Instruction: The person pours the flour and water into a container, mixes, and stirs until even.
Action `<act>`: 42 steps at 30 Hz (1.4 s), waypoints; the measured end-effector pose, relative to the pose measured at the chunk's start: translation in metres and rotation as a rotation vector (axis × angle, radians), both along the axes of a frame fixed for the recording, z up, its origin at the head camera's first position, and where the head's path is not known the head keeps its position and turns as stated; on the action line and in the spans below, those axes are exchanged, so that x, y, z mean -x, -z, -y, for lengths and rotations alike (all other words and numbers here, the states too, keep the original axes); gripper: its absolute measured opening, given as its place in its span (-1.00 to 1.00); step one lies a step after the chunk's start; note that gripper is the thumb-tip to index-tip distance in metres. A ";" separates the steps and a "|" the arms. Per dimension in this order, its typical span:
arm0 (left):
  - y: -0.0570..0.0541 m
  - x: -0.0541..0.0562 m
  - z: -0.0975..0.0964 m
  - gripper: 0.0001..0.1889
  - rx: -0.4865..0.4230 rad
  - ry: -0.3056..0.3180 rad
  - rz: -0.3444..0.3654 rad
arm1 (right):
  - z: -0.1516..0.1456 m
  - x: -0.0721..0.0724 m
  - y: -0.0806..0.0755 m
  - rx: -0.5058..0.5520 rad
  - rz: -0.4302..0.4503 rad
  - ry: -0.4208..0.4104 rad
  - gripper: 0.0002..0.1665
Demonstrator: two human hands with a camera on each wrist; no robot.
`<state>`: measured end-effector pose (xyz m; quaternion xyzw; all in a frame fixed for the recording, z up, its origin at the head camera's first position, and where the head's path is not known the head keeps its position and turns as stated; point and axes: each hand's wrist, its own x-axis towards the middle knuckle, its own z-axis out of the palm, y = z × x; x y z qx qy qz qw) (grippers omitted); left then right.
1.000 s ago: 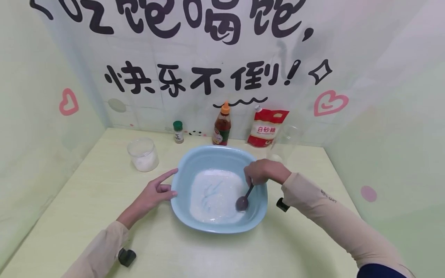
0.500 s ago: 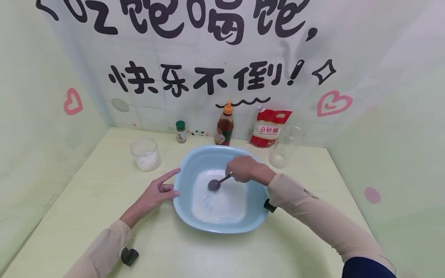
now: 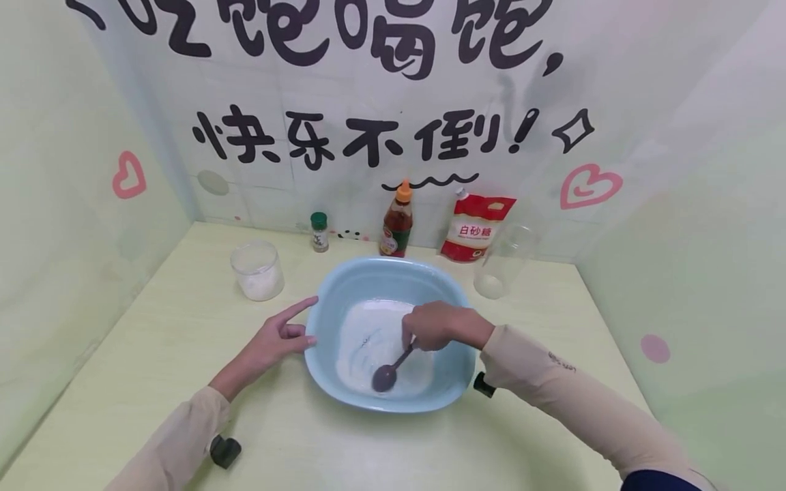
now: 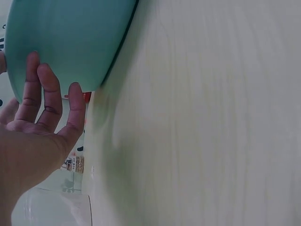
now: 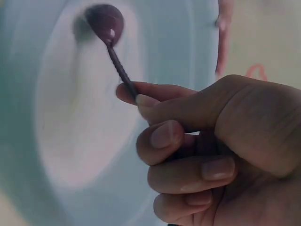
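A light blue plastic basin [image 3: 331, 382] with milky white contents [image 3: 359, 327] sits in mid-table in the head view. My right hand [image 3: 439, 326] reaches over its right side and holds a dark brown spoon [image 3: 385, 378] by the handle. In the right wrist view the thumb and index finger pinch the handle, the other fingers curled below, and the spoon's bowl [image 5: 106, 23] is at the white contents. My left hand [image 3: 273, 341] touches the basin's left rim with index finger and thumb. In the left wrist view its other fingers [image 4: 51, 92] extend, spread, along the outer wall.
A clear jar of white powder [image 3: 258, 273] stands left of the basin. Behind are a green-capped shaker [image 3: 319, 232], an orange-capped sauce bottle [image 3: 397, 225] and a red-and-white sugar pouch [image 3: 473, 227]. An upright clear glass [image 3: 500, 266] stands at back right, close to the basin.
My right hand has swept the spoon from the basin's right side leftward, then down to the near side of the white contents. The left hand stays at the rim.
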<state>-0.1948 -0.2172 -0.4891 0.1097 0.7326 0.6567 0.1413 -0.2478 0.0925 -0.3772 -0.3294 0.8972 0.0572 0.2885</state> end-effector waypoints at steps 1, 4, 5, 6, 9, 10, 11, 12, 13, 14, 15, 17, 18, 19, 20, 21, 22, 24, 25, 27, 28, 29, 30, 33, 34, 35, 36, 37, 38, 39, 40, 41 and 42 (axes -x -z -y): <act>0.000 0.000 0.001 -0.16 0.000 0.002 0.000 | -0.006 0.003 -0.002 -0.015 0.003 0.037 -0.79; -0.001 0.000 0.002 -0.16 0.000 0.007 -0.002 | -0.025 0.017 -0.007 -0.018 -0.013 0.142 -0.85; -0.001 0.000 0.003 -0.17 0.001 0.009 -0.004 | -0.030 0.021 -0.009 -0.006 -0.024 0.170 -0.84; -0.001 -0.001 0.003 -0.17 0.001 0.010 -0.005 | -0.034 0.025 -0.011 0.014 -0.030 0.205 -0.82; -0.001 -0.001 0.003 -0.17 0.002 0.010 -0.010 | -0.037 0.035 -0.013 0.076 -0.073 0.289 -0.75; -0.001 0.000 0.003 -0.17 -0.001 0.009 -0.008 | -0.035 0.037 -0.013 0.089 -0.094 0.303 -0.74; -0.001 0.000 0.002 -0.17 -0.007 0.010 -0.004 | -0.032 0.039 -0.012 0.093 -0.116 0.310 -0.73; -0.001 0.000 0.001 -0.17 -0.014 0.010 -0.001 | -0.029 0.040 -0.011 0.098 -0.134 0.315 -0.72; -0.001 0.000 0.000 -0.17 -0.019 0.010 0.001 | -0.024 0.041 -0.010 0.106 -0.144 0.321 -0.71; -0.002 0.000 0.000 -0.17 -0.026 0.011 0.004 | -0.018 0.042 -0.008 0.109 -0.157 0.312 -0.71; -0.002 0.000 -0.001 -0.17 -0.032 0.011 0.006 | -0.012 0.042 -0.006 0.115 -0.170 0.303 -0.69; -0.003 0.000 -0.001 -0.17 -0.038 0.010 0.007 | 0.000 0.043 -0.002 0.129 -0.188 0.264 -0.68; -0.003 0.000 -0.002 -0.17 -0.040 0.010 0.006 | 0.005 0.043 0.000 0.145 -0.190 0.250 -0.67; -0.003 0.000 -0.002 -0.17 -0.041 0.009 0.006 | 0.010 0.042 0.002 0.160 -0.193 0.235 -0.67; -0.004 -0.001 -0.003 -0.17 -0.045 0.007 0.009 | 0.014 0.042 0.004 0.173 -0.200 0.215 -0.67; -0.004 -0.001 -0.003 -0.17 -0.046 0.007 0.011 | 0.018 0.042 0.006 0.186 -0.203 0.202 -0.67; -0.004 -0.001 -0.003 -0.17 -0.047 0.010 0.010 | 0.021 0.041 0.007 0.197 -0.199 0.196 -0.67; -0.003 -0.001 -0.003 -0.16 -0.049 0.009 0.012 | 0.027 0.039 0.009 0.215 -0.191 0.193 -0.65; -0.003 -0.001 -0.003 -0.16 -0.050 0.004 0.014 | 0.030 0.037 0.010 0.222 -0.189 0.189 -0.64; -0.003 -0.001 -0.001 -0.16 -0.046 -0.008 0.016 | 0.035 0.034 0.010 0.230 -0.177 0.180 -0.61; -0.003 -0.001 -0.002 -0.16 -0.046 -0.011 0.016 | 0.036 0.031 0.009 0.230 -0.170 0.181 -0.61; -0.003 -0.001 -0.002 -0.16 -0.045 -0.013 0.016 | 0.036 0.029 0.009 0.228 -0.165 0.170 -0.61; -0.003 -0.001 -0.002 -0.16 -0.048 -0.018 0.021 | 0.037 0.025 0.009 0.226 -0.153 0.153 -0.61; -0.003 -0.001 -0.003 -0.15 -0.048 -0.014 0.023 | 0.036 0.013 0.009 0.198 -0.106 0.113 -0.64; -0.003 -0.002 -0.003 -0.15 -0.048 -0.013 0.025 | 0.036 0.008 0.009 0.181 -0.085 0.088 -0.66; -0.003 -0.002 -0.003 -0.15 -0.047 -0.010 0.026 | 0.034 0.004 0.009 0.167 -0.059 0.061 -0.67; -0.003 -0.002 -0.004 -0.15 -0.048 -0.012 0.030 | 0.033 0.000 0.009 0.151 -0.033 0.040 -0.69; -0.003 -0.002 -0.004 -0.15 -0.048 -0.011 0.030 | 0.031 -0.004 0.008 0.132 -0.013 0.024 -0.70; -0.003 -0.002 -0.004 -0.15 -0.049 -0.011 0.031 | 0.028 -0.007 0.007 0.112 0.007 0.010 -0.70; -0.003 -0.002 -0.004 -0.15 -0.050 -0.009 0.030 | 0.024 -0.009 0.005 0.093 0.021 -0.002 -0.71; -0.003 -0.002 -0.004 -0.15 -0.050 -0.009 0.031 | 0.020 -0.011 0.004 0.073 0.031 -0.005 -0.72; -0.003 -0.002 -0.004 -0.15 -0.051 -0.008 0.031 | 0.014 -0.011 0.002 0.054 0.034 -0.005 -0.74; -0.004 -0.002 -0.004 -0.15 -0.050 -0.008 0.030 | 0.008 -0.010 0.000 0.033 0.036 0.004 -0.75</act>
